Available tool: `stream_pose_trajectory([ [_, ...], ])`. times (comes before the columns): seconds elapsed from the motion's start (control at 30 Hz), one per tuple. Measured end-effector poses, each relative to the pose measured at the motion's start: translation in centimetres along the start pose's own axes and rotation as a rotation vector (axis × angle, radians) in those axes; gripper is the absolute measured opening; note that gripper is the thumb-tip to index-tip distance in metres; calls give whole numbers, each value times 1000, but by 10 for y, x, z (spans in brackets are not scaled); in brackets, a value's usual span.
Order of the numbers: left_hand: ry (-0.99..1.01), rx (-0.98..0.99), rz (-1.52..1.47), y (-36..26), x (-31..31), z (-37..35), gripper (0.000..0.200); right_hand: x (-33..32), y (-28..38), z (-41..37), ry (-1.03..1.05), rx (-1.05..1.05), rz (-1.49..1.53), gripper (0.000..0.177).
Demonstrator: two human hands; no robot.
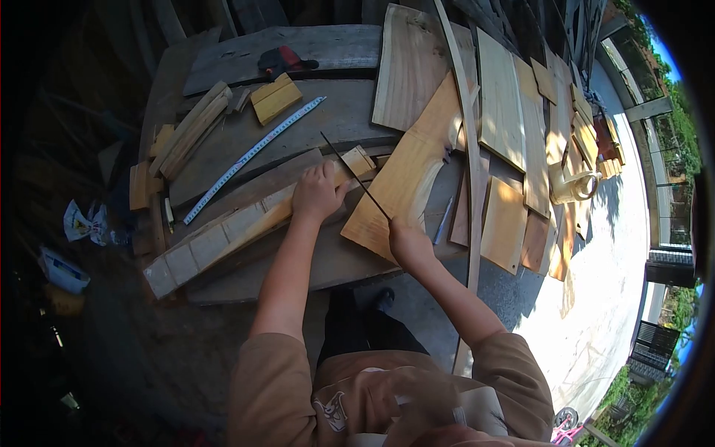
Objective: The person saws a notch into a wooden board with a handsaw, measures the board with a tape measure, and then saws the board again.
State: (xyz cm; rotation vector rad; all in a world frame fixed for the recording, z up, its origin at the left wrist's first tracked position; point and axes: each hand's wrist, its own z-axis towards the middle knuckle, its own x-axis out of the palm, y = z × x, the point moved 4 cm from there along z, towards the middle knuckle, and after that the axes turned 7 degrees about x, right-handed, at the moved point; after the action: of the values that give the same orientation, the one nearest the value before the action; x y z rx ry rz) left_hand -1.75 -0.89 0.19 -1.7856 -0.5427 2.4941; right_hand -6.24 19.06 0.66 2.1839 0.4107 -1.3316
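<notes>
A long wooden beam with pencil lines across its top lies slanted over the worktable. My left hand is closed over the beam near its far right end, fingers wrapped over the top. In my right hand, closed in a fist, is a handsaw; its blade shows edge-on as a thin dark line and crosses the beam just right of my left hand. The saw's handle is hidden in my fist. Beside that fist a wide board lies under the near part of the blade.
A white measuring tape is stretched out behind the beam. Farther back are a wood block and a red-black tool. A long thin strip runs past my right arm. Several boards and a cream mug-like container stand right.
</notes>
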Motion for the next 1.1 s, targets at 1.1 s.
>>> stream_pose_trajectory([
  [1.1,18,-16,-2,1,0,1,42,-12,-28,-20,65,151,31,19],
])
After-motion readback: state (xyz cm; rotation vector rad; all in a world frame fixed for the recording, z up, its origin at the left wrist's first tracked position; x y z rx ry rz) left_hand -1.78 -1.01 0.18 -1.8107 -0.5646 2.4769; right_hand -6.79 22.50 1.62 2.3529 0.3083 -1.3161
